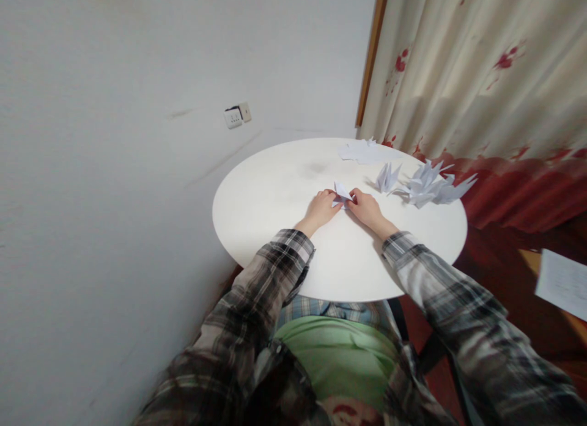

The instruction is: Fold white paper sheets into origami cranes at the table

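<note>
Between my hands, a small piece of folded white paper (pixel 342 192) rests at the middle of the round white table (pixel 266 200), one pointed flap standing up. My left hand (pixel 322 206) pinches its left side, fingers closed on the edge. On the other side, my right hand (pixel 365 207) grips the right edge between thumb and fingers. Just beyond my right hand stands a folded paper figure (pixel 387 178) with pointed tips. My fingers hide parts of the paper's lower folds.
A cluster of folded paper figures (pixel 426 183) sits at the table's right. Flat paper sheets (pixel 364 151) lie at the far edge. A wall socket (pixel 233 118) is behind on the left, a curtain (pixel 449 77) at the right. A written sheet (pixel 563 282) lies lower right.
</note>
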